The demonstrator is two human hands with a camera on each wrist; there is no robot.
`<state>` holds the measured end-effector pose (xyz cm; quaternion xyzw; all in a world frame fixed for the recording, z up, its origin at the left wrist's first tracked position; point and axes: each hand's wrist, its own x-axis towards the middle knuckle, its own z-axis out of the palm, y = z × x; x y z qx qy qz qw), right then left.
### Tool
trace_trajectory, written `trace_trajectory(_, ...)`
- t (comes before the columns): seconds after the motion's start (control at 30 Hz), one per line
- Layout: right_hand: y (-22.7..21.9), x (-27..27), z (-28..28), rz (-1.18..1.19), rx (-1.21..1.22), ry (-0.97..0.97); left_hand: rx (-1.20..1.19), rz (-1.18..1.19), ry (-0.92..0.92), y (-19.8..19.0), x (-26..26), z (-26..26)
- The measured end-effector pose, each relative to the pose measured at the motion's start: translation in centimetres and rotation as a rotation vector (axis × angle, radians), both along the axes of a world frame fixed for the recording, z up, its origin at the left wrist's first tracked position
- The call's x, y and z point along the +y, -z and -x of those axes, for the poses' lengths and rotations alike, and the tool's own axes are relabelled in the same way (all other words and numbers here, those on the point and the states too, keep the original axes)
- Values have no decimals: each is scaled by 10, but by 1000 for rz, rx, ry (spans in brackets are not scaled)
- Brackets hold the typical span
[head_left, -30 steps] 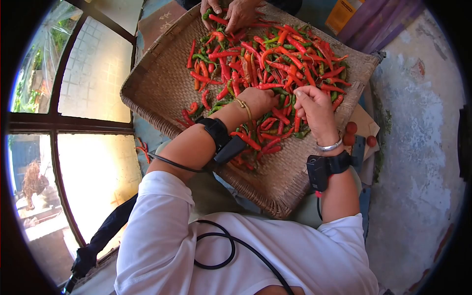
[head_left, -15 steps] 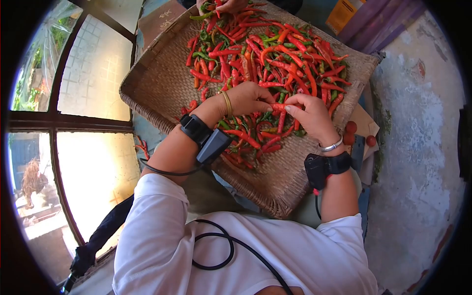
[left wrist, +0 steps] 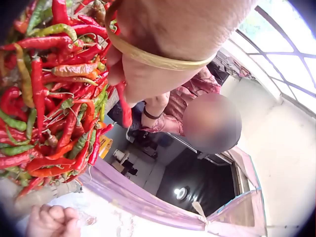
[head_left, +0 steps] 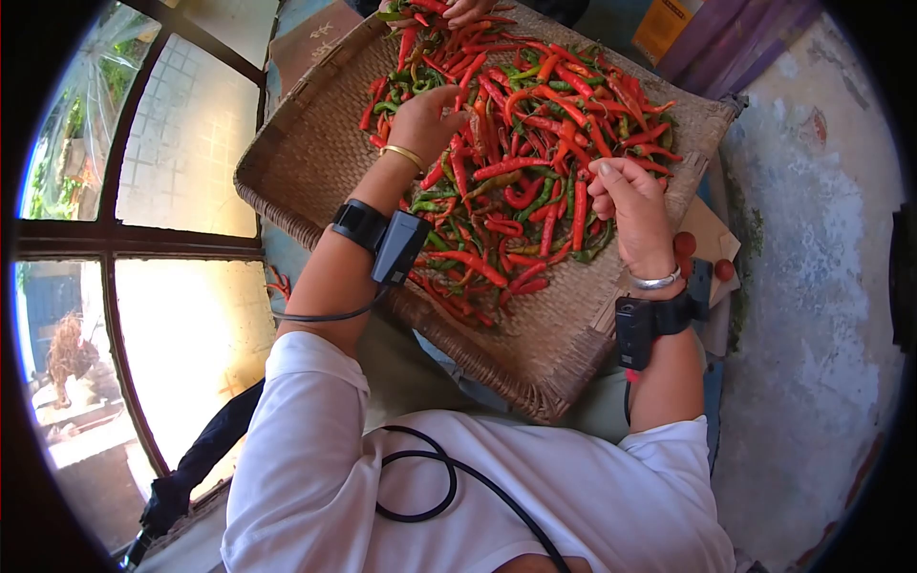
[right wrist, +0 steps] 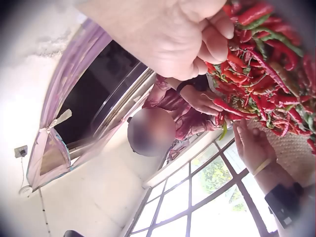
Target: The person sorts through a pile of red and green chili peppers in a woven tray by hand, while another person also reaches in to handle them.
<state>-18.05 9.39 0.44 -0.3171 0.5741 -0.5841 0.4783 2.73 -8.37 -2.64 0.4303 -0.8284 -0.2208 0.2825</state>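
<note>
Left hand [head_left: 427, 115] reaching far-left over the chillies [head_left: 535, 105], fingers relaxed on the heap, gripping nothing. Right hand [head_left: 630, 205] at the right edge, curled, pinching a red chilli [head_left: 579, 212]. All heaped in a woven tray [head_left: 306, 162]; another person's hand [head_left: 465, 10] at the far rim.

Head view: looks steeply down from above the person onto the woven tray [head_left: 315, 162] of chillies [head_left: 535, 124]. Left wrist view: very near, looks past the left hand [left wrist: 163, 54] across the chillies [left wrist: 54, 98]. Right wrist view: very near, looks past the right hand [right wrist: 168, 34]. Both wrist views share the seated person [left wrist: 197, 123] opposite.
</note>
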Motion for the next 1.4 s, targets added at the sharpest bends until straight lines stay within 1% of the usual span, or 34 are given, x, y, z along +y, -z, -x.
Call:
trace_trajectory(0.03,0,0,0,0,0,-1,0,0,-1,1,8,4)
trace_trajectory(0.1,0,-1,0,-21,7,-9,-310,-48,374,2,23,16)
trace_trajectory(0.13,0,-1,0,-20,7,-11,-310,-48,373,4,31,21)
trace_trajectory(0.2,2,-1,-1,-29,27,-26,-591,-78,324,7,42,31)
trace_trajectory(0.3,1,-1,-4,-35,9,-38,-623,-50,287,22,43,34)
trace_trajectory(0.37,2,-1,-4,-42,11,-38,-613,-34,319,38,41,30)
trace_trajectory(0.43,2,-1,-4,-50,11,-41,-603,-21,349,32,42,31)
trace_trajectory(0.5,0,-1,-5,-77,15,-50,-611,-174,322,19,43,32)
trace_trajectory(0.53,0,-2,-6,-72,15,-49,-612,-170,321,11,45,31)
trace_trajectory(0.6,2,-4,-10,-147,172,-155,-301,-204,344,-3,50,29)
trace_trajectory(0.63,3,-4,-14,-143,174,-154,-301,-199,344,-8,54,29)
trace_trajectory(0.7,7,-5,-23,-137,169,-164,-35,-554,366,-16,64,30)
trace_trajectory(0.73,6,-5,-26,-144,166,-166,-35,-553,365,-18,70,30)
trace_trajectory(0.77,6,-4,-27,-143,166,-167,32,-624,467,-19,76,30)
trace_trajectory(0.8,7,-4,-27,-134,107,-151,99,-694,568,-20,81,30)
trace_trajectory(0.83,8,-4,-28,-125,47,-136,98,-692,566,-21,85,30)
trace_trajectory(0.93,10,-3,-23,-166,-4,-134,27,-1016,521,-23,88,27)
trace_trajectory(0.97,10,-3,-22,-165,-6,-134,25,-1015,519,-24,85,25)
trace_trajectory(1.03,9,-3,-20,-131,-58,-80,-92,-988,463,-22,71,20)
trace_trajectory(1.07,8,-3,-18,-131,-58,-80,12,-1015,405,-13,57,17)
trace_trajectory(1.13,4,-2,-14,-89,-36,-71,314,-966,150,-21,35,12)
trace_trajectory(1.17,4,-2,-13,-91,-39,-69,311,-969,151,-20,25,12)
trace_trajectory(1.23,3,-2,-13,-80,-43,-65,373,-495,-50,-9,11,10)
trace_trajectory(1.27,2,-2,-13,-80,-43,-65,188,-451,-34,-1,6,8)
trace_trajectory(1.3,2,-2,-14,-84,-35,-75,187,-452,-33,3,11,9)
trace_trajectory(1.37,2,-2,-14,-91,-29,-84,-373,-253,363,8,33,15)
trace_trajectory(1.4,1,-2,-15,-91,-33,-65,-373,-257,364,7,43,21)
